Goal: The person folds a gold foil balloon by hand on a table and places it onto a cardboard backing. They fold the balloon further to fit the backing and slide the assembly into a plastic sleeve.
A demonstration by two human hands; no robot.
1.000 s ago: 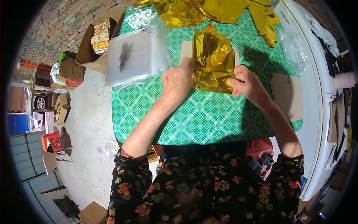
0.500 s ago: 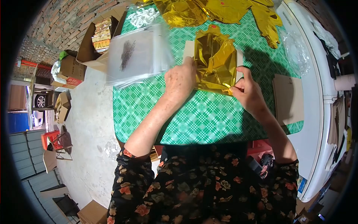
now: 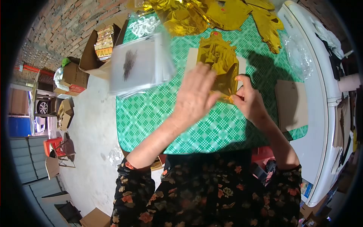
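Note:
A folded gold foil piece point(image 3: 223, 56) lies on a pale card point(image 3: 192, 56) on the green checked tablecloth point(image 3: 151, 125). Over the foil's left part is my left hand point(image 3: 196, 90), palm down with fingers stretched out, slightly blurred; it hides that part of the foil. At the foil's lower right corner, my right hand point(image 3: 247, 96) pinches the edge between thumb and finger. More gold foil point(image 3: 223, 15) is spread along the far edge of the table.
Clear plastic bags point(image 3: 143, 64) lie at the left, with white rings point(image 3: 145, 25) behind them. Pale cards point(image 3: 291, 102) rest at the right, near crumpled clear plastic point(image 3: 298, 56). A carton point(image 3: 89, 55) stands beyond the left edge; a white appliance point(image 3: 321, 113) is on the right.
My left hand has moved right from the foil's left edge onto its surface, and its fingers have spread. My right hand still holds the lower right corner.

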